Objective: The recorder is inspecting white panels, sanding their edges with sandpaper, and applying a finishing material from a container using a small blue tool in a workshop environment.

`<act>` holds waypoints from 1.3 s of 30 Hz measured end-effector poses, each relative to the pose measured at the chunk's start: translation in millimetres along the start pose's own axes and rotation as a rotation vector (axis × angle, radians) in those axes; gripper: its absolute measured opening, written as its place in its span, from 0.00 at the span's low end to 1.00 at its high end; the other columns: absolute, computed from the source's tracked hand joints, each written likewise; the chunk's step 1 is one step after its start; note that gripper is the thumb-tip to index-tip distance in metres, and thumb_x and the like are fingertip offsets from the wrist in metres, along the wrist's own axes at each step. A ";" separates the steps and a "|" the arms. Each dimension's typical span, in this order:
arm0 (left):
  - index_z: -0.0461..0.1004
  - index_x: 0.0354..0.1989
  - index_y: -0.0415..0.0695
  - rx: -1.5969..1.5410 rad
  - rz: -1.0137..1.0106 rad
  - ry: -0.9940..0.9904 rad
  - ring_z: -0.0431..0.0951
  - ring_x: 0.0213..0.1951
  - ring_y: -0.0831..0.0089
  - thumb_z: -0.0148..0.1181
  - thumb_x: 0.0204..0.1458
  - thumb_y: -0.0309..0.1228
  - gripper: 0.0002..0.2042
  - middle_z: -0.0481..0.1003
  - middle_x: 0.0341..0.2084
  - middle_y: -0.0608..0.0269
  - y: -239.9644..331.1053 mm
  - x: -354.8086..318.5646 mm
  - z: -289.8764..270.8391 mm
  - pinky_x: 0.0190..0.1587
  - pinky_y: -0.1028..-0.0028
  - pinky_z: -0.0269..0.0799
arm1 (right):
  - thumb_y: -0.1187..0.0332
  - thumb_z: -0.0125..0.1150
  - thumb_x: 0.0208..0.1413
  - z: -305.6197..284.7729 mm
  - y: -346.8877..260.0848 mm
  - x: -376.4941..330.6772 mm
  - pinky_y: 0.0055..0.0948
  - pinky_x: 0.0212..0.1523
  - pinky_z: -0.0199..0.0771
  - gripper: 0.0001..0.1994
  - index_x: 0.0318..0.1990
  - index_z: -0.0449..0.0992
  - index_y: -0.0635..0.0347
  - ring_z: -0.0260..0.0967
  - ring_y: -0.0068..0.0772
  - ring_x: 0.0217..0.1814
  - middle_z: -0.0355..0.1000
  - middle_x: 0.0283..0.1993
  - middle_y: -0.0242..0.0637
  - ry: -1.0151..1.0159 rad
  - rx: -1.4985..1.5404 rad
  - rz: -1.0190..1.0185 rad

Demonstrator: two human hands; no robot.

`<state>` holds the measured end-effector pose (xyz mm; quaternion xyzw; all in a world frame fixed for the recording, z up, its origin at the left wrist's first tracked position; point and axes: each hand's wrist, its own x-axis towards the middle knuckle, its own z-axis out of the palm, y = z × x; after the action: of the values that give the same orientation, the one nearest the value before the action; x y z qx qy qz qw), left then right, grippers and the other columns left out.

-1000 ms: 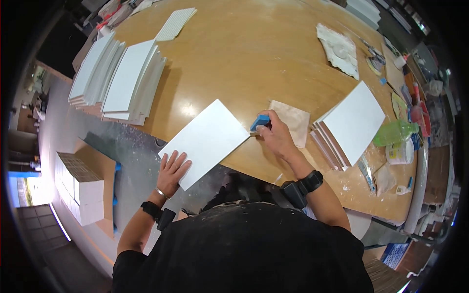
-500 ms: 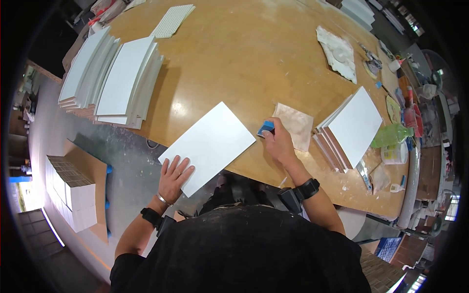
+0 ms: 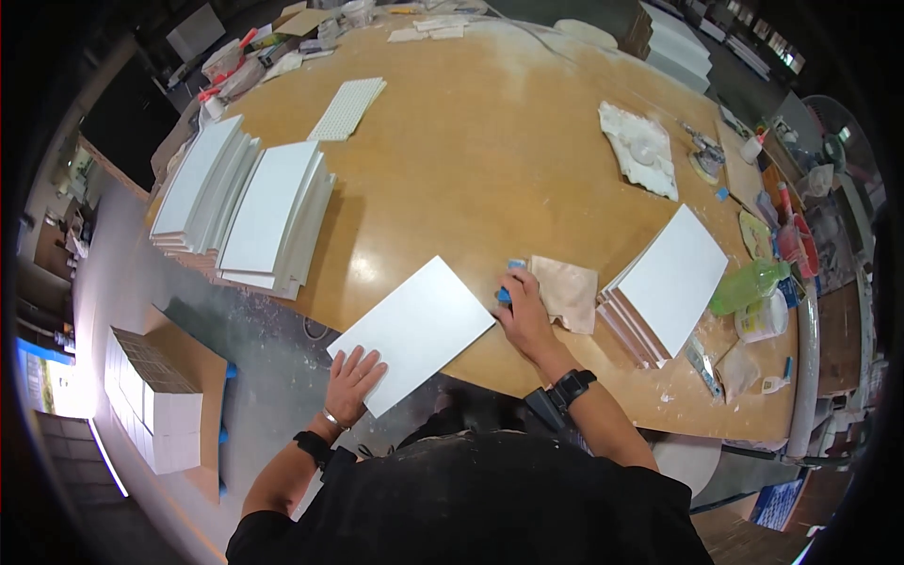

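Note:
My left hand (image 3: 356,379) lies flat with fingers spread on the lower left end of a white rectangular board (image 3: 414,330). The board sits at an angle on the table's near edge, its lower left end jutting past it. Just off the board's right corner, my right hand (image 3: 524,315) is closed around a small blue block (image 3: 506,295), which the fingers partly cover. Beside that hand a folded beige cloth (image 3: 565,290) rests on the tabletop. Further right is a stack of white boards (image 3: 670,282) with brown edges showing.
Two taller piles of white boards (image 3: 268,212) stand at the left of the brown table (image 3: 471,160). A green bottle (image 3: 749,288), a white tub (image 3: 763,320) and a metal-bladed tool (image 3: 702,363) are on the right. Farther back lie a white crumpled cloth (image 3: 640,155) and a dotted sheet (image 3: 348,108).
The whole view has tilted, so the table sits lower in the picture. My right hand has moved slightly closer to the board's corner, its fingers covering more of the blue block.

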<state>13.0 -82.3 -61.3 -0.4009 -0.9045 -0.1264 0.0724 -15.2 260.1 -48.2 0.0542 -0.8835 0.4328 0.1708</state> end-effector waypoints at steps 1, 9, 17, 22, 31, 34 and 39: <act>0.68 0.48 0.48 -0.017 -0.041 -0.032 0.59 0.57 0.54 0.53 0.39 0.25 0.22 0.65 0.51 0.57 0.4 4.7 1.2 0.58 0.52 0.44 | 0.75 0.60 0.39 -7.6 -0.6 -2.1 0.37 0.51 0.61 0.22 0.46 0.63 0.61 0.58 0.52 0.51 0.57 0.50 0.47 -0.002 -0.043 0.001; 0.68 0.46 0.46 -0.054 -0.046 0.139 0.64 0.53 0.53 0.56 0.39 0.30 0.21 0.68 0.46 0.55 7.6 15.7 -13.9 0.55 0.54 0.52 | 0.82 0.57 0.31 -131.5 -36.1 -78.4 0.35 0.45 0.65 0.15 0.30 0.73 0.54 0.64 0.42 0.44 0.66 0.39 0.41 0.573 -0.392 -0.117; 0.65 0.46 0.38 -1.485 -0.946 0.318 0.74 0.42 0.64 0.48 0.52 0.27 0.13 0.71 0.40 0.56 11.9 58.2 -23.0 0.37 0.68 0.73 | 0.85 0.48 0.36 -228.2 63.2 -179.3 0.42 0.52 0.56 0.27 0.50 0.60 0.63 0.54 0.55 0.54 0.56 0.52 0.54 0.639 -0.876 0.573; 0.56 0.53 0.39 -2.027 -1.150 0.176 0.71 0.46 0.60 0.44 0.56 0.32 0.18 0.67 0.45 0.54 4.8 54.9 -7.9 0.48 0.60 0.70 | 0.79 0.51 0.39 -142.1 -0.1 -134.0 0.40 0.44 0.64 0.18 0.43 0.68 0.62 0.61 0.50 0.48 0.65 0.42 0.48 0.312 -0.417 -0.002; 0.57 0.53 0.42 -1.898 -1.103 0.092 0.73 0.43 0.63 0.46 0.55 0.32 0.18 0.68 0.44 0.57 7.5 34.6 9.2 0.44 0.64 0.72 | 0.66 0.53 0.47 -39.3 -4.4 15.6 0.42 0.57 0.52 0.21 0.51 0.62 0.60 0.54 0.51 0.56 0.58 0.55 0.49 -0.098 -0.544 0.207; 0.57 0.53 0.41 -1.969 -1.039 0.067 0.72 0.45 0.63 0.49 0.54 0.31 0.19 0.68 0.44 0.57 7.3 13.3 20.8 0.46 0.63 0.71 | 0.64 0.52 0.48 -31.2 35.4 23.9 0.42 0.52 0.58 0.19 0.47 0.66 0.61 0.59 0.50 0.50 0.61 0.51 0.49 -0.067 -0.536 0.070; 0.57 0.53 0.42 -2.197 -0.908 0.013 0.71 0.46 0.65 0.55 0.50 0.31 0.22 0.66 0.47 0.57 17.1 13.6 30.6 0.48 0.65 0.69 | 0.68 0.43 0.54 37.7 -51.4 19.7 0.34 0.52 0.61 0.17 0.49 0.65 0.66 0.64 0.40 0.51 0.63 0.52 0.48 -0.224 0.580 0.222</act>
<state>15.7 -52.9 -84.5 0.1096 -0.3706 -0.8505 -0.3569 -30.7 199.8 -24.3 0.0509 -0.7373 0.6737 0.0018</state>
